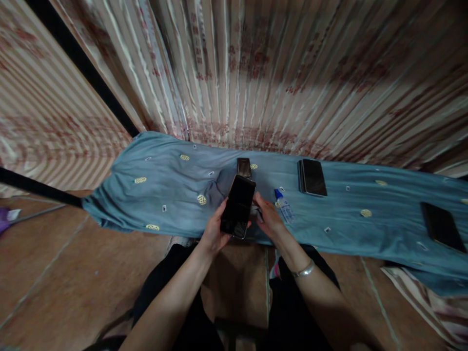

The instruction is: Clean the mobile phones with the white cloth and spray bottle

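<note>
My left hand [214, 229] grips a black smartphone [238, 205] by its lower left edge, screen up and dark. Beside it, my right hand [268, 217] touches the phone's right edge with its fingers; whether it holds a cloth underneath is hard to tell. The phone hovers just above the near edge of a blue-grey patterned cloth [171, 195] spread on the floor. A small clear bottle with a blue cap [284, 205] lies on the cloth right of my right hand. A silver bracelet [304, 269] is on my right wrist.
On the cloth lie a small dark phone [243, 167] just beyond the held one, a stack of dark phones [312, 177] farther right, and another dark phone [441, 226] at the far right. A striped curtain [292, 73] hangs behind. Brown tiled floor [73, 273] lies left.
</note>
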Available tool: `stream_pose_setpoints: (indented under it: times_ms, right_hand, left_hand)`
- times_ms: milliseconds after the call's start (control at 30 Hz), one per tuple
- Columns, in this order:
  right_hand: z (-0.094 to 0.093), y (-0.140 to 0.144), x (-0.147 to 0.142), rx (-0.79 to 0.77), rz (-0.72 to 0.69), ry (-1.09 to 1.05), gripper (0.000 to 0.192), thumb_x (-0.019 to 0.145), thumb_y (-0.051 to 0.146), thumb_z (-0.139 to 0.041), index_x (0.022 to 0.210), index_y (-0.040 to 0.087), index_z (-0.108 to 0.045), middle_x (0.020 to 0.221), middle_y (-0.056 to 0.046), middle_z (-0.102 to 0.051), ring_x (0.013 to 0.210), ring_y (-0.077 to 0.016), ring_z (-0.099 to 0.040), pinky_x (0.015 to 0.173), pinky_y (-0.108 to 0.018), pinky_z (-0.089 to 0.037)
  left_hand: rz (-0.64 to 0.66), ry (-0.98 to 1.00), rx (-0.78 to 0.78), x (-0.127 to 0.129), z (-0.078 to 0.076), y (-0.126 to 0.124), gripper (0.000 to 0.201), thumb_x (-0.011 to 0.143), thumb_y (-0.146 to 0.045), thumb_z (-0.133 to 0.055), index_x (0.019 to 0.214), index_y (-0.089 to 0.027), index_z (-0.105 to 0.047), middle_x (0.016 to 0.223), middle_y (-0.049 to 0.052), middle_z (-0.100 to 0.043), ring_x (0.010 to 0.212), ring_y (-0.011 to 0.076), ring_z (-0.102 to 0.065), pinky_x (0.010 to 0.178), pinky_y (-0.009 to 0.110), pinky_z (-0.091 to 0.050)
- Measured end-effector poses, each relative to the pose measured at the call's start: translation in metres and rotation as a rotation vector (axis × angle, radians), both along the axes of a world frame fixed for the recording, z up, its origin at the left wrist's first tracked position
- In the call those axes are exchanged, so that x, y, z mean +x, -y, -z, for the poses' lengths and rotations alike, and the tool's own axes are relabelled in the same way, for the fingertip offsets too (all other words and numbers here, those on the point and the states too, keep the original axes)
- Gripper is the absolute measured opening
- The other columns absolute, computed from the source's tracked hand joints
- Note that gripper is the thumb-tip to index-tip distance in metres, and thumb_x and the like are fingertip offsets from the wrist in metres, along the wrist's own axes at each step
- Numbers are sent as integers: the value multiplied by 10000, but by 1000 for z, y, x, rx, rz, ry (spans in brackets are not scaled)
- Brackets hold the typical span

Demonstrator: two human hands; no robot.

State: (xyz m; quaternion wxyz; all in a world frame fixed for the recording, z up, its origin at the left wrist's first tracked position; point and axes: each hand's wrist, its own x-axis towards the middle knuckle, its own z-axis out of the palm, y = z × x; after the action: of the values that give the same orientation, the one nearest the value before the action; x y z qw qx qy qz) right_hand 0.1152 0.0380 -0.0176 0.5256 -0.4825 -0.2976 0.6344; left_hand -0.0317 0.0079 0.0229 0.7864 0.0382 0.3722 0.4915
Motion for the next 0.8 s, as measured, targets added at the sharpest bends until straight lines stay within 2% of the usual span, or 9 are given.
stream_pose_setpoints:
  times_ms: [67, 133, 233, 400, 533, 667, 800]
  right_hand:
    - [-3, -5, 7, -14, 32, 12, 361, 697, 594, -747, 813, 254, -712, 846, -4, -761, 764, -184, -670, 640, -295, -511]
    - [-5, -10, 13, -12, 52, 32, 314, 728, 568, -718, 837, 273, -713, 868, -6, -768, 809, -210, -678, 674, -324, -517]
    - [-3, -15, 22, -16, 59, 67, 264, 766, 538, -684, 839, 287, -724, 812, -9, -764, 790, -231, -676, 702, -363, -523]
    - [7, -19, 35, -31, 22, 127, 198, 731, 479, -748, 717, 283, -722, 710, 18, -742, 712, -203, -666, 721, -359, -533]
    - [10, -20, 41, 5, -5, 144, 268, 624, 508, -826, 695, 264, -739, 709, 37, -754, 695, -172, -670, 717, -315, -529]
    - [6, -17, 45, 17, 12, 134, 331, 530, 519, -884, 670, 255, -741, 680, 38, -752, 687, -169, -680, 716, -300, -526]
    - [2, -12, 49, 27, 32, 117, 336, 514, 503, -903, 679, 254, -749, 700, 34, -760, 703, -173, -688, 738, -307, -542]
  left_hand:
    - [35, -6, -11, 1, 1, 3, 361, 1003, -294, -451, 1336, -190, -546, 874, 53, -774, 699, 191, -737, 819, 442, -615]
    - [83, 13, -1, 2, 3, 7, 384, 1002, -326, -452, 1355, -194, -528, 965, 91, -775, 794, 226, -755, 830, 458, -608]
    - [139, 55, 13, 2, 5, 13, 418, 1000, -358, -446, 1388, -209, -497, 1113, 141, -751, 964, 288, -748, 836, 476, -599]
    - [192, 62, 30, 3, 10, 20, 442, 1001, -372, -434, 1393, -180, -507, 1184, 172, -727, 975, 311, -745, 782, 443, -603]
    - [247, 102, 8, 6, 13, 26, 519, 1009, -426, -385, 1392, -102, -517, 1163, 199, -730, 981, 307, -741, 797, 397, -583]
    - [342, 183, -22, 12, 13, 34, 688, 1003, -534, -304, 1369, 7, -520, 1080, 253, -738, 1016, 304, -729, 897, 379, -539]
    - [356, 166, -14, 16, 12, 38, 619, 1023, -477, -291, 1321, -6, -561, 1035, 223, -756, 918, 251, -747, 904, 357, -535]
